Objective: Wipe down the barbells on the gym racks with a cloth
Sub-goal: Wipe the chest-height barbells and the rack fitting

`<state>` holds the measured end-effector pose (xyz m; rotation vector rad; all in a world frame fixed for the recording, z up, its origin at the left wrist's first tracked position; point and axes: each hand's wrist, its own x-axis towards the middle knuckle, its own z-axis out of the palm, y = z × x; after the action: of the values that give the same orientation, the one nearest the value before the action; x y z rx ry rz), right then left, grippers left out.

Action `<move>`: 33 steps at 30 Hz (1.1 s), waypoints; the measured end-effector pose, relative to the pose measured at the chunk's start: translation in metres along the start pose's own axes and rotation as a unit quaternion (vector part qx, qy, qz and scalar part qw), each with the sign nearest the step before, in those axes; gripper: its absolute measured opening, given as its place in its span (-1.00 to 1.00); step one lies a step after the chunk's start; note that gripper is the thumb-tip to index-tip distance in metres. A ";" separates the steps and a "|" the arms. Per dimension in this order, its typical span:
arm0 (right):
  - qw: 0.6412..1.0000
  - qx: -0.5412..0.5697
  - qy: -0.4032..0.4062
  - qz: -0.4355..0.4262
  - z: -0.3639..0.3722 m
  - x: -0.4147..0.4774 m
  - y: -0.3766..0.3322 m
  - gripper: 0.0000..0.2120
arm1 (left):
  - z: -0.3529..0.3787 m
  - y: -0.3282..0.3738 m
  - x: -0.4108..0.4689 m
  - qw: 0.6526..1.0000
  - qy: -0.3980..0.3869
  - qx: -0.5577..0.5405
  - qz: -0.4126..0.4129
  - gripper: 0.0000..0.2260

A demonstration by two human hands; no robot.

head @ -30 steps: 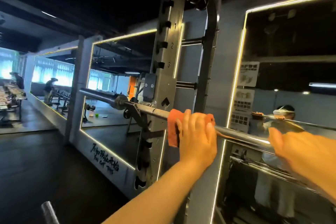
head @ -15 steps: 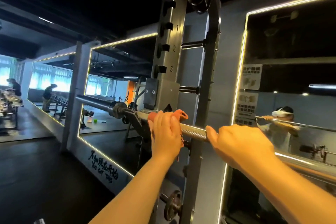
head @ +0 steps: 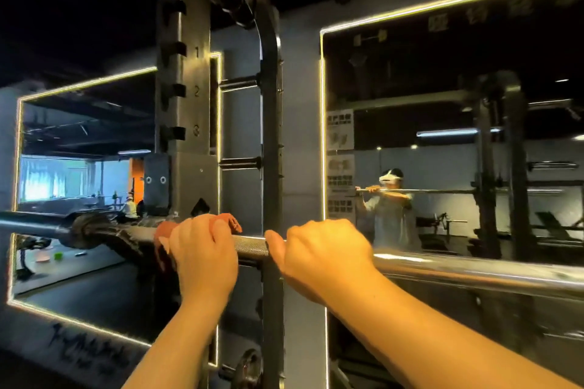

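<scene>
Barbell (head: 249,246) sits horizontal in the rack hook (head: 126,241) against the upright (head: 189,98), w/ the shaft running off to the right in front of the mirror (head: 442,151). It's steel, rigid and prob. heavy: it won't flex under wiping pressure, tho it may roll in the hook, so 1 hand bracing makes sense. Right hand (head: 322,256) does that, fingers curled over the top of the bare shaft, thumb toward the knurled patch. Left hand (head: 202,249) wraps round the shaft just beside it, w/ the orange cloth (head: 229,220) squeezed between palm and bar. Cloth edges poke out above the knuckles and at the left of the hand. The 2 hands are near each other, w/ a short strip of knurling showing between them.

Cloth looks soft and thin and bunches easily, so it needs a full wrap-around hold or it slips out. Knurling is rough, will drag on fabric and prob. traps grime in the grooves, so a firmer squeeze + twist there. Smooth chrome to the right is slick; cloth should glide. Best hold: cloth hand encircling the shaft, bare hand on the adjacent section. Near the hook, mind fingers: pinch risk btw. bar and bracket.
</scene>
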<state>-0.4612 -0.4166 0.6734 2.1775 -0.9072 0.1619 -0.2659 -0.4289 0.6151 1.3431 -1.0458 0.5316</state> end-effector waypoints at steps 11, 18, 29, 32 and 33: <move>0.994 0.084 0.035 0.053 -0.003 -0.011 -0.004 -0.67 | -0.024 -0.010 -0.005 0.960 -0.088 0.132 0.231 -0.86; 0.997 0.051 0.056 0.021 -0.004 -0.011 -0.001 -0.74 | -0.014 0.016 -0.009 0.998 -0.029 0.060 0.024 -0.76; 0.998 -0.034 0.019 0.042 -0.015 -0.024 -0.008 -0.72 | -0.034 -0.040 -0.004 0.977 -0.094 0.001 0.189 -0.70; 0.995 -0.032 0.027 0.094 -0.012 -0.023 -0.008 -0.78 | -0.029 -0.048 0.005 0.999 -0.034 -0.004 0.034 -0.72; 0.993 -0.039 0.025 0.105 -0.010 -0.022 -0.010 -0.80 | -0.023 -0.040 0.004 0.999 -0.035 -0.033 0.000 -0.67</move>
<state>-0.4692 -0.3931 0.6660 1.9949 -1.0936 0.2776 -0.2239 -0.4159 0.5995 1.3122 -1.1114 0.4493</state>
